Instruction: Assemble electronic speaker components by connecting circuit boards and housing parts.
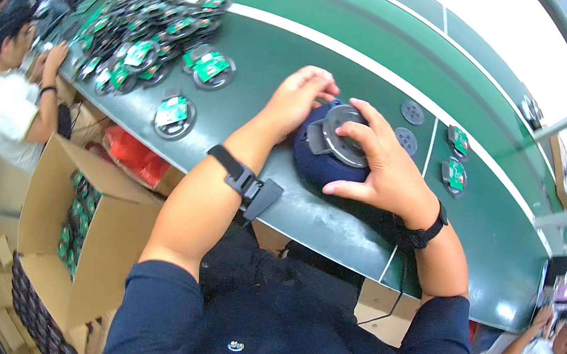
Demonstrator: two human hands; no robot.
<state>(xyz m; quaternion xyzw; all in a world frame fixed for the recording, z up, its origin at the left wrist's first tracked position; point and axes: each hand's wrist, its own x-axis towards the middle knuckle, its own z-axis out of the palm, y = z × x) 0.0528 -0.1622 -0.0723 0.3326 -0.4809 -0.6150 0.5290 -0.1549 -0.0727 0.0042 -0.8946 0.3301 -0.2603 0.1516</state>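
In front of me on the bench sits a dark blue rounded padded-looking base (321, 164). A grey round plastic housing (347, 139) with a side tab rests tilted on top of it. My right hand (390, 167) curves over the housing, fingers on its rim and top, thumb low against the blue base. At the far left side of the base is my left hand (299, 103), its fingers curled together; whatever lies between its fingertips is hidden. Two small grey perforated discs (406, 141) lie just beyond my right hand.
A heap of black round parts with green circuit boards (152, 28) covers the bench's far left; single ones (175, 115) lie nearer. Two more (453, 175) are on the right. A cardboard box (109, 254) with similar parts stands lower left. Co-workers (16, 96) sit at both sides.
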